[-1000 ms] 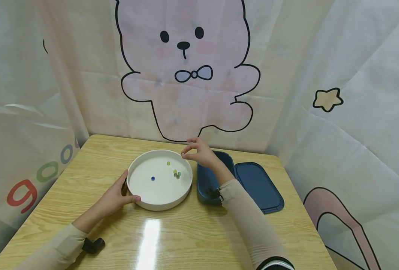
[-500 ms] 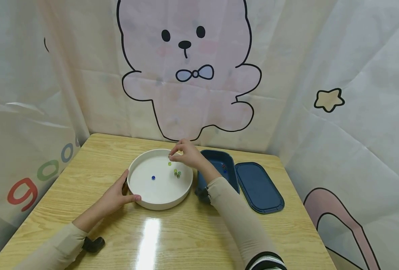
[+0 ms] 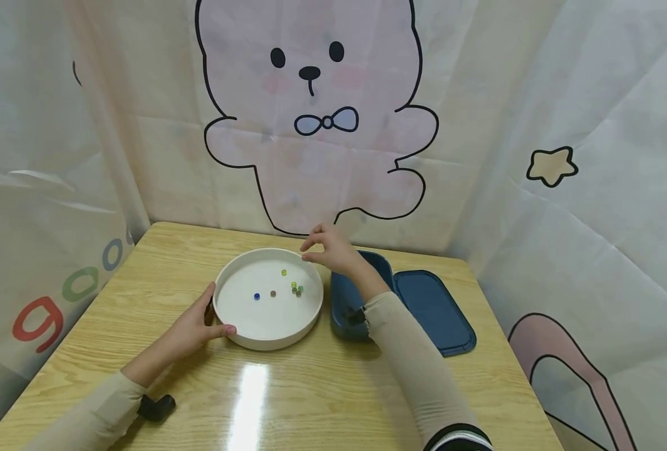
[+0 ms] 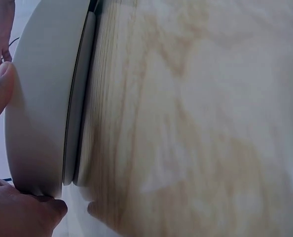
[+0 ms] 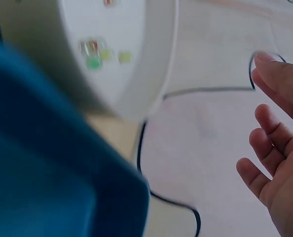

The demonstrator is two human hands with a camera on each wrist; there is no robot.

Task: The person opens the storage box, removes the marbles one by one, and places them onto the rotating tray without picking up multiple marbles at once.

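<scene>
While the left hand (image 3: 193, 327) grips the white dish (image 3: 265, 322), a brown bead (image 3: 273, 294) has newly appeared inside near the blue bead (image 3: 257, 297), apparently one more delivered, the right hand (image 3: 337, 255) now loose-fingered and seemingly empty by the rim.

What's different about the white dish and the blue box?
The white dish is round, but the blue box is longish with rounded corners. The dish is pale, while the box is dark. The left hand holds the dish; neither of the hands holds the box. Both are open on top and sit on the table.
</scene>
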